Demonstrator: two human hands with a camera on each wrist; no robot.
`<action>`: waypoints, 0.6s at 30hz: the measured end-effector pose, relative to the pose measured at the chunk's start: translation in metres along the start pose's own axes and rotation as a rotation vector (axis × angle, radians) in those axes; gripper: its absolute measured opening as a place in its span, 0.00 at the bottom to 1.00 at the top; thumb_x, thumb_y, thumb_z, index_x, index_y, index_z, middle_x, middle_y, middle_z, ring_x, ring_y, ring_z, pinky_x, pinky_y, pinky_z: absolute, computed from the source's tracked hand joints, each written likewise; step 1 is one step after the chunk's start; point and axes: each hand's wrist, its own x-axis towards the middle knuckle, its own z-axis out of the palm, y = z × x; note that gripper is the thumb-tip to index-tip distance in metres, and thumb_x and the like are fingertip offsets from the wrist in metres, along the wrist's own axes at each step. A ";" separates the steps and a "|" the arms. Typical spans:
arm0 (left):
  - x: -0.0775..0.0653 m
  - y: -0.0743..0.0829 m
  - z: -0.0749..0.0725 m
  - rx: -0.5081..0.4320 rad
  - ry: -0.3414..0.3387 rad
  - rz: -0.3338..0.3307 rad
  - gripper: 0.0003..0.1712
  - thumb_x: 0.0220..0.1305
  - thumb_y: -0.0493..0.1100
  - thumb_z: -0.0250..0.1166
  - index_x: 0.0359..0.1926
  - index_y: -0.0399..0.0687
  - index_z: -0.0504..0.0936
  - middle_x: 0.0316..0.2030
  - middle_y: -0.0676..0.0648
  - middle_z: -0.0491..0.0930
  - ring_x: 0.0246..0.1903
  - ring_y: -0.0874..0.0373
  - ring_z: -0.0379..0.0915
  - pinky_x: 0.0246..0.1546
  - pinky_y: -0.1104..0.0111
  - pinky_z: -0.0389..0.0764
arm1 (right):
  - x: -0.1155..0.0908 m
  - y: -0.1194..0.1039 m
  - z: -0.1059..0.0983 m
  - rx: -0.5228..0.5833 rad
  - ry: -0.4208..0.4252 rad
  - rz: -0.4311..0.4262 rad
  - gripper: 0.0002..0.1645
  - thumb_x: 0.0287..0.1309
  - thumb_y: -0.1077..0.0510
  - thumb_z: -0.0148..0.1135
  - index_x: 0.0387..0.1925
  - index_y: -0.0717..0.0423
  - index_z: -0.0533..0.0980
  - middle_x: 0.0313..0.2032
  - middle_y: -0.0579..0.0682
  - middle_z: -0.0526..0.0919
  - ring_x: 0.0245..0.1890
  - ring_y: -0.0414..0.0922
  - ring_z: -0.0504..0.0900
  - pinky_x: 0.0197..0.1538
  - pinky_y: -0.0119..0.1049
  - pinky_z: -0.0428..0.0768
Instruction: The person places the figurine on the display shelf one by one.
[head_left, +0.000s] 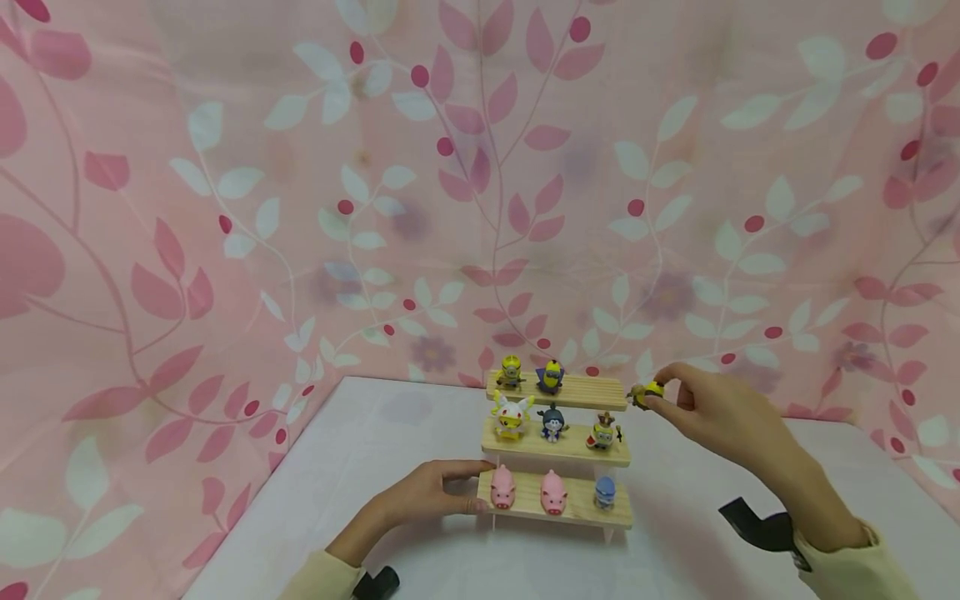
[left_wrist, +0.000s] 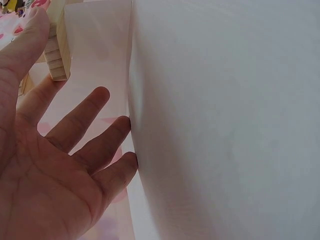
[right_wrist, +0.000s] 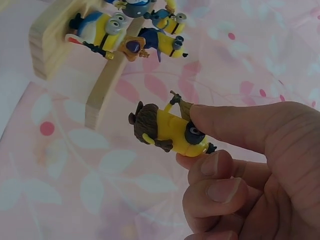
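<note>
Between thumb and fingertips my right hand (head_left: 701,408) pinches a yellow minion figurine (right_wrist: 172,132) with a brown furry skirt. It is in the air just off the right end of the top step of a wooden three-tier display stand (head_left: 588,390). The right wrist view shows the figurine tilted sideways, apart from the wood. My left hand (head_left: 427,498) grips the left end of the bottom step (left_wrist: 58,57) between thumb and index finger. Its other fingers are spread beside the clear side support (left_wrist: 100,40).
On the top step stand two minion figurines (head_left: 551,377). The middle step bears a white-eared yellow figurine (head_left: 512,418), a dark-haired one (head_left: 552,423) and a crowned minion (head_left: 602,433). Two pink pigs (head_left: 553,493) and a blue figurine (head_left: 604,493) occupy the bottom step. A floral curtain (head_left: 480,208) hangs behind the white table (head_left: 405,417).
</note>
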 end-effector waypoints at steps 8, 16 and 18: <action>0.000 0.001 0.000 0.004 -0.004 -0.004 0.31 0.58 0.58 0.72 0.63 0.68 0.77 0.60 0.61 0.75 0.62 0.53 0.69 0.62 0.50 0.70 | 0.021 -0.005 0.006 0.021 -0.028 -0.030 0.20 0.59 0.48 0.69 0.47 0.54 0.79 0.18 0.41 0.70 0.16 0.40 0.66 0.17 0.33 0.63; 0.000 0.001 0.000 0.004 -0.009 -0.010 0.31 0.58 0.60 0.72 0.63 0.70 0.76 0.61 0.61 0.75 0.62 0.53 0.69 0.62 0.50 0.70 | 0.039 -0.007 0.013 0.042 -0.080 -0.009 0.20 0.59 0.49 0.70 0.46 0.57 0.80 0.17 0.44 0.69 0.16 0.42 0.66 0.18 0.34 0.65; 0.000 0.001 0.000 0.006 -0.008 -0.015 0.31 0.58 0.60 0.71 0.63 0.71 0.76 0.61 0.61 0.74 0.63 0.54 0.69 0.62 0.50 0.70 | 0.043 -0.008 0.016 0.050 -0.088 -0.017 0.19 0.59 0.49 0.70 0.46 0.57 0.80 0.17 0.44 0.70 0.16 0.42 0.66 0.18 0.34 0.65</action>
